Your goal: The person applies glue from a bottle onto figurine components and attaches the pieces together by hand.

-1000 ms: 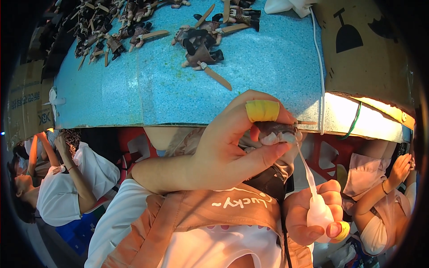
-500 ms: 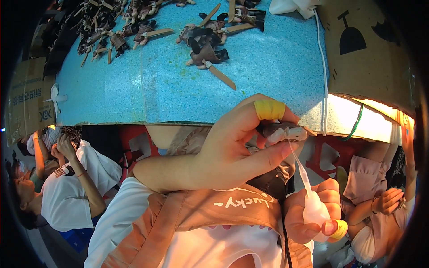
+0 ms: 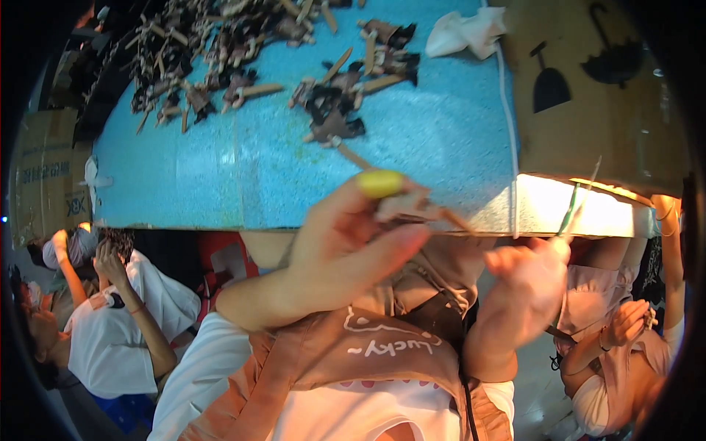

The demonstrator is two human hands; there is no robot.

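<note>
Raised over the near table edge, my left hand has its thumb and fingers closed around a small toy figure. A flat tan stick juts from the figure to the right. Yellow tape wraps one finger of this hand. To the right, apart from it, my right hand is blurred by motion and curled. A thin pale nozzle points up from it; the white squeeze bottle's body is hidden in the fist. The closest loose toy figure lies on the blue tabletop just beyond my left hand.
Several similar brown-and-black figures crowd the far left of the table. A crumpled white tissue lies at the back, beside a white cord. A cardboard box stands right. People sit at the left and right.
The squeeze bottle's nozzle has left the figure; my right hand has swung up and right, the tip now pointing upward. My left hand has moved left with the figure. The view has shifted slightly.
</note>
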